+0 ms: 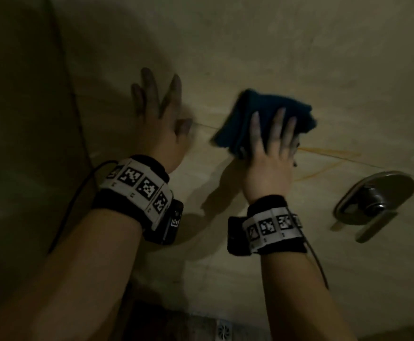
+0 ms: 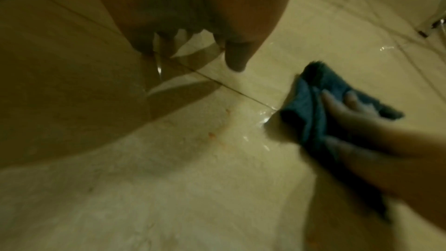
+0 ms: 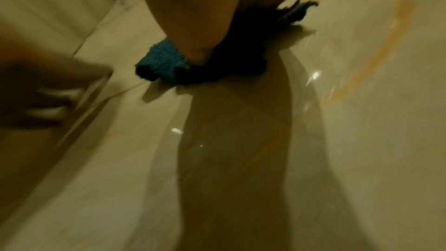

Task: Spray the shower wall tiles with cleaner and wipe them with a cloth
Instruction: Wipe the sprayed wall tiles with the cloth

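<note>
Folded dark blue terry cloth (image 1: 262,119) lies flat against glossy beige wall tiles (image 1: 299,57), pinned there by the right hand (image 1: 270,158) with fingers straight and spread. Beside it, the left hand (image 1: 159,119) rests on the tiles, fingers splayed. A metal shower valve handle (image 1: 373,203) sits lower right.

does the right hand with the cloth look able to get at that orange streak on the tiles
Probably yes. The right hand presses the blue cloth on the wall, and the orange streak lies just beside it with nothing between.
</note>
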Demonstrator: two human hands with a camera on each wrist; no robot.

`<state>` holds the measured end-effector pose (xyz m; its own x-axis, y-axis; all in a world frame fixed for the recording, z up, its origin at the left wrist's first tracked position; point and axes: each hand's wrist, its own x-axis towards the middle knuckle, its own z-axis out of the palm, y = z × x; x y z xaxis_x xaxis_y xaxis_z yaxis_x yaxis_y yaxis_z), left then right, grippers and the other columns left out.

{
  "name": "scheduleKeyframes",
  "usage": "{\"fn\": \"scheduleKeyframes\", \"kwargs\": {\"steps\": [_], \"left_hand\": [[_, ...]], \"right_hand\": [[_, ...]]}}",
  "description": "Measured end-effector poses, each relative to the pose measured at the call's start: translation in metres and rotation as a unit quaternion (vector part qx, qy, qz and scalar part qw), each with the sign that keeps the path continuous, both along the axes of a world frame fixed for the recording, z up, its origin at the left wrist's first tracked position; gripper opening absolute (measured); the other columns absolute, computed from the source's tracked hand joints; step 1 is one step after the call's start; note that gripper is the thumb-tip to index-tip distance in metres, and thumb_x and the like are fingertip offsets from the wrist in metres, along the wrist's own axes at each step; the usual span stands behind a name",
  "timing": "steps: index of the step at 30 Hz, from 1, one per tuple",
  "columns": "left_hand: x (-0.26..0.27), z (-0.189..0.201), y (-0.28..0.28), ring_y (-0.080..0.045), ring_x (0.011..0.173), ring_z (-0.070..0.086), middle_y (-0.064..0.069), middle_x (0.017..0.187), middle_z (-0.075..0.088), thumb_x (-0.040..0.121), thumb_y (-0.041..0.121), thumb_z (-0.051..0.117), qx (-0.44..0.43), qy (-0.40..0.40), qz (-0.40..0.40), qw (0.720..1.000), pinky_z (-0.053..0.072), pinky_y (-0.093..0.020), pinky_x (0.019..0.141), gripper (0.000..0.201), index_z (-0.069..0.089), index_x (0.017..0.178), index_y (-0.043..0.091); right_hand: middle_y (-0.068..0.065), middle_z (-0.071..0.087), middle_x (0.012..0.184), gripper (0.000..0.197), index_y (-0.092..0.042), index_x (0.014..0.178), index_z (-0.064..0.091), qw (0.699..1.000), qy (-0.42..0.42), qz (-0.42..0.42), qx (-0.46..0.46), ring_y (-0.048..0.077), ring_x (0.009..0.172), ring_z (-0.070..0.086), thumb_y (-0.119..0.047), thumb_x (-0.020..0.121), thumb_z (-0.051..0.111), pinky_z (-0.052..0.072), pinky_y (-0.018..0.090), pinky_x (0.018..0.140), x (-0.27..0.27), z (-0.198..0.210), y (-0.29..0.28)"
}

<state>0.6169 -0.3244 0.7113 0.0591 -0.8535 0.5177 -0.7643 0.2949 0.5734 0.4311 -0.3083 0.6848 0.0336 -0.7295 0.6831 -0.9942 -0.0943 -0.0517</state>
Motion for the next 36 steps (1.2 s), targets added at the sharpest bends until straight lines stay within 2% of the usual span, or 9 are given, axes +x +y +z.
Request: {"fn": "scheduleKeyframes", "kwargs": {"steps": [2,5,12,19,22,26,29,33,36], "left_hand": [[-0.004,-0.002,0.000,-0.036,0.143,-0.022,-0.012,0.156,-0.025,0.097,0.020,0.043,0.010,0.002,0.005,1.000,0.010,-0.042,0.120,0.069,0.001,0.151,0.030],[-0.012,-0.008,0.001,-0.036,0.143,-0.021,-0.012,0.155,-0.026,0.098,0.024,0.044,0.013,-0.015,0.032,0.999,0.009,-0.044,0.118,0.072,-0.005,0.150,0.032],[-0.020,-0.016,0.002,-0.037,0.144,-0.018,-0.014,0.156,-0.024,0.098,0.021,0.039,0.020,-0.052,0.074,0.996,0.011,-0.049,0.119,0.071,-0.009,0.150,0.031],[-0.036,-0.017,0.012,-0.042,0.143,-0.015,-0.020,0.155,-0.023,0.098,0.029,0.041,0.047,-0.075,0.093,0.992,0.001,-0.051,0.118,0.074,-0.011,0.149,0.030],[-0.053,-0.024,0.015,-0.045,0.143,-0.014,-0.024,0.155,-0.019,0.096,0.029,0.044,0.014,-0.075,0.075,0.994,0.002,-0.054,0.116,0.075,-0.007,0.150,0.029],[-0.071,-0.030,0.013,-0.045,0.142,-0.015,-0.024,0.155,-0.019,0.096,0.027,0.044,0.003,-0.082,0.051,0.995,0.001,-0.054,0.117,0.074,-0.006,0.151,0.027],[-0.075,-0.031,0.012,-0.049,0.141,-0.014,-0.027,0.154,-0.017,0.097,0.026,0.043,-0.008,-0.083,0.060,0.995,0.000,-0.053,0.117,0.072,-0.003,0.151,0.023],[-0.079,-0.033,0.012,-0.050,0.141,-0.013,-0.028,0.154,-0.016,0.097,0.027,0.043,-0.009,-0.077,0.058,0.995,0.007,-0.056,0.118,0.072,-0.003,0.151,0.020],[-0.079,-0.034,0.012,-0.050,0.141,-0.012,-0.028,0.154,-0.014,0.096,0.026,0.044,-0.014,-0.078,0.059,0.995,0.006,-0.054,0.118,0.072,-0.001,0.151,0.020]], "right_hand": [[0.017,0.013,0.156,0.062,-0.024,0.149,0.009,0.998,0.010,-0.004,-0.064,0.034,0.142,0.004,-0.029,0.096,0.042,-0.005,0.040,0.115,-0.013,0.001,-0.007],[0.023,0.022,0.152,0.058,-0.020,0.146,0.015,0.995,-0.005,-0.015,-0.098,0.035,0.138,0.008,-0.033,0.095,0.040,0.002,0.044,0.113,-0.017,-0.017,-0.013],[0.016,0.009,0.149,0.060,-0.021,0.146,0.018,0.998,0.007,-0.013,-0.065,0.035,0.136,0.009,-0.031,0.090,0.038,-0.002,0.043,0.112,-0.033,-0.069,-0.007],[0.019,0.021,0.152,0.059,-0.022,0.146,0.014,0.997,-0.017,-0.019,-0.071,0.032,0.137,0.007,-0.032,0.092,0.034,-0.007,0.040,0.113,-0.030,-0.062,-0.006],[0.020,0.022,0.153,0.057,-0.023,0.146,0.014,0.997,-0.014,-0.013,-0.079,0.031,0.137,0.006,-0.033,0.093,0.032,-0.012,0.036,0.112,-0.043,-0.051,-0.003],[0.022,0.016,0.154,0.061,-0.021,0.148,0.004,0.993,-0.056,-0.059,-0.091,0.032,0.139,0.004,-0.038,0.096,0.032,-0.016,0.031,0.112,-0.075,-0.038,0.002],[0.020,0.002,0.157,0.062,-0.023,0.143,-0.009,0.992,-0.086,-0.075,-0.052,0.034,0.143,-0.002,-0.040,0.099,0.031,-0.019,0.031,0.113,-0.096,-0.034,0.008],[0.021,0.004,0.156,0.061,-0.017,0.149,0.007,0.988,-0.111,-0.088,-0.057,0.037,0.144,0.001,-0.037,0.099,0.036,-0.004,0.041,0.116,-0.108,-0.031,0.013],[0.020,0.008,0.156,0.061,-0.018,0.149,0.019,0.983,-0.146,-0.071,-0.082,0.036,0.144,0.004,-0.029,0.096,0.047,0.009,0.042,0.116,-0.103,-0.030,0.016]]}}
